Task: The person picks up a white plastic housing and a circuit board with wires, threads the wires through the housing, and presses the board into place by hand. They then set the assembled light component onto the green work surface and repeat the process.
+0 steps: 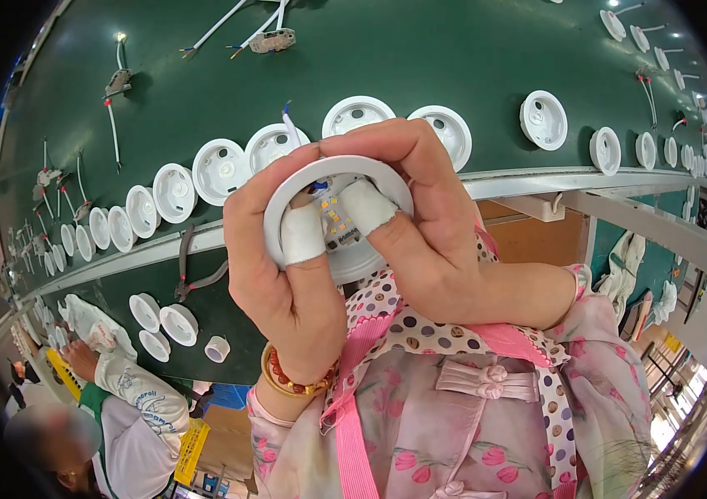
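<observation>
Both my hands grip a white round lamp housing (358, 264) in front of my chest. My left hand (279, 266) wraps its left side, and my right hand (432, 237) wraps its right side. White tape covers both thumbs, which press inside the housing on a small LED board (337, 223) with yellow chips. A bit of blue wire shows at the board's top. Behind my fingers, a white cable (290, 126) with blue and brown ends sticks up; where it attaches is hidden. My other fingertips curl behind the rim, partly out of sight.
A long row of white housings (220, 170) lines the green table (470, 58). Driver boards with wires (274, 40) lie farther back. Pliers (190, 279), more housings (179, 324) and a tape roll (217, 348) are at left. A co-worker (133, 424) sits lower left.
</observation>
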`<state>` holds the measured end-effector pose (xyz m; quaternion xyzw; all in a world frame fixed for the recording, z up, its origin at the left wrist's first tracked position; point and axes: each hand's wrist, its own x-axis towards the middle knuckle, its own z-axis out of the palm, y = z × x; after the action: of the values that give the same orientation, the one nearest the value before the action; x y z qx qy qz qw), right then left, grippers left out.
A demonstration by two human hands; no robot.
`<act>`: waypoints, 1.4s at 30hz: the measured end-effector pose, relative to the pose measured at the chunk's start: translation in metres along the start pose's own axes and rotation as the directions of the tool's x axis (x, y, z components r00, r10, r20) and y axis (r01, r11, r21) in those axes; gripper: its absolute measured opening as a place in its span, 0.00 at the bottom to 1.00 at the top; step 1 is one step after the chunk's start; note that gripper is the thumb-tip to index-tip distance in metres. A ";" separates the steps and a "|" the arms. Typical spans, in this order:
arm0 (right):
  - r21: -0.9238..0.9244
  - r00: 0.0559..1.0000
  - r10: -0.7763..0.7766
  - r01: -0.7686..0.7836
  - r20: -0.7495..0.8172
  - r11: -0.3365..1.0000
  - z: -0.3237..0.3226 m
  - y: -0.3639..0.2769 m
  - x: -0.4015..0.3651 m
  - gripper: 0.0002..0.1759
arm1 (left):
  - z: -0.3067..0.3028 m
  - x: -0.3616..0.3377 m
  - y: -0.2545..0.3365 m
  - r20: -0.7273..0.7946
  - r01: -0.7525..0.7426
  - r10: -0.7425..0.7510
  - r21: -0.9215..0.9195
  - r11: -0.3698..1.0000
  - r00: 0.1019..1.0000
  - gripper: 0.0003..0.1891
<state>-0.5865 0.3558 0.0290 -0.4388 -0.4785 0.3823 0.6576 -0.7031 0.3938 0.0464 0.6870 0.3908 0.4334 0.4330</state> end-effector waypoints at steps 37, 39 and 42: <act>0.142 0.998 0.043 -0.035 -0.056 0.989 0.003 0.003 0.005 0.12 | 0.005 0.002 -0.002 -0.008 -0.048 0.048 0.003 0.999 0.999 0.16; 0.182 0.988 0.143 -0.132 -0.050 0.974 0.001 0.003 0.010 0.12 | 0.000 0.007 0.001 0.067 0.077 -0.071 -0.086 0.993 0.995 0.18; 0.254 0.953 0.294 -0.266 -0.077 0.930 0.002 0.001 0.014 0.14 | -0.002 0.008 0.004 0.184 0.246 -0.197 -0.301 0.921 0.963 0.30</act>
<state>-0.5849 0.3700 0.0324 -0.4407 -0.3228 0.5017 0.6707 -0.7019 0.4008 0.0526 0.5893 0.3565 0.3863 0.6134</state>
